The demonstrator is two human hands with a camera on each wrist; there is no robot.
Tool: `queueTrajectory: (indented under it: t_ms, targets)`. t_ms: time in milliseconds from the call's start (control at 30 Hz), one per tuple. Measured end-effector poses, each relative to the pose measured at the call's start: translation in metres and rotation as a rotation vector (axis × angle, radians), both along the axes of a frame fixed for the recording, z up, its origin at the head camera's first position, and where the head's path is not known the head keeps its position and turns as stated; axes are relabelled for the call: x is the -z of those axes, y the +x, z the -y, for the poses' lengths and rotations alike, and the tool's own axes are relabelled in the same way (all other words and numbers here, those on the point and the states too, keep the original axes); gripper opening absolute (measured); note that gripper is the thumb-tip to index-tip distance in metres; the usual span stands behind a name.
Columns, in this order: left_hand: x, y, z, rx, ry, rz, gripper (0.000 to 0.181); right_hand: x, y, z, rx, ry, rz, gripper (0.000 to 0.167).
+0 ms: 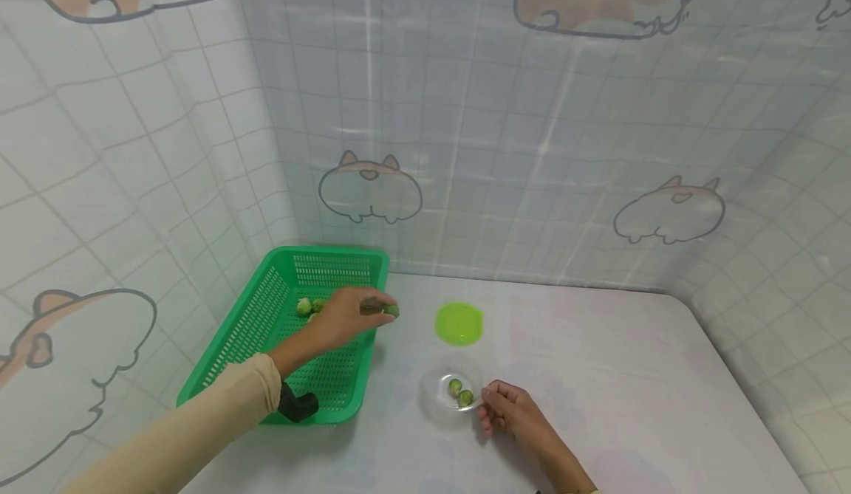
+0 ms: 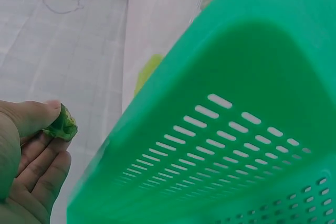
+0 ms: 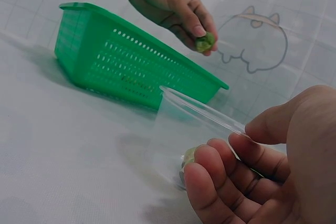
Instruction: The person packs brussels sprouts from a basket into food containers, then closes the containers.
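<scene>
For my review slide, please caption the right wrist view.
Right hand pinches clear cup; left hand holds Brussels sprout near green basket.

In the head view, we see a vivid green basket [image 1: 332, 265] at lower left, its sides patterned with rows of slots. The loose sprouts [image 1: 303, 307] in it look pale yellow-green; the raised sprout [image 1: 391, 310] beside its right rim is deeper green. At lower centre, we find a colourless, see-through cup [image 1: 435, 389] showing two mottled green sprouts [image 1: 465, 398], with a lime-green disc [image 1: 459, 324] above. The sleeve [image 1: 219, 405] at lower left is plain beige. Behind, we see a whitish wall covering [image 1: 479, 147] with a grey grid and dark-outlined, orange-patched animals [image 1: 370, 191].
</scene>
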State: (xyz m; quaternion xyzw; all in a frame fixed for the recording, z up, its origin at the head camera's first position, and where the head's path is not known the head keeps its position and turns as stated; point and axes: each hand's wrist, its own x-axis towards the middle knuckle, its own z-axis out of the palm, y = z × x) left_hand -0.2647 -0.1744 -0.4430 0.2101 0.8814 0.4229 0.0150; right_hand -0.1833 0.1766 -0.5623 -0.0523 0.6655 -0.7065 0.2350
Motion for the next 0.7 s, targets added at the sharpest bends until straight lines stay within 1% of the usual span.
queueTrajectory:
  t_ms: [167, 300, 500, 567, 700]
  targets:
    - [0.002, 0.001, -0.006, 0.026, 0.024, -0.001, 0.027, -0.001, 0.0, 0.0, 0.006, 0.009, 0.009, 0.03]
    - [0.006, 0.001, -0.01, 0.061, 0.01, -0.009, 0.026, -0.001, 0.001, 0.0, 0.008, 0.015, 0.012, 0.031]
    - [0.007, 0.005, -0.02, 0.105, -0.002, -0.006, 0.024, -0.001, 0.001, 0.0, 0.012, 0.018, 0.014, 0.031]
    - [0.008, 0.005, -0.024, 0.115, -0.004, -0.003, 0.024, -0.001, 0.001, 0.0, 0.013, 0.017, 0.013, 0.031]
    - [0.013, 0.006, -0.031, 0.117, -0.027, 0.006, 0.021, -0.001, 0.0, 0.0, 0.014, 0.02, 0.008, 0.032]
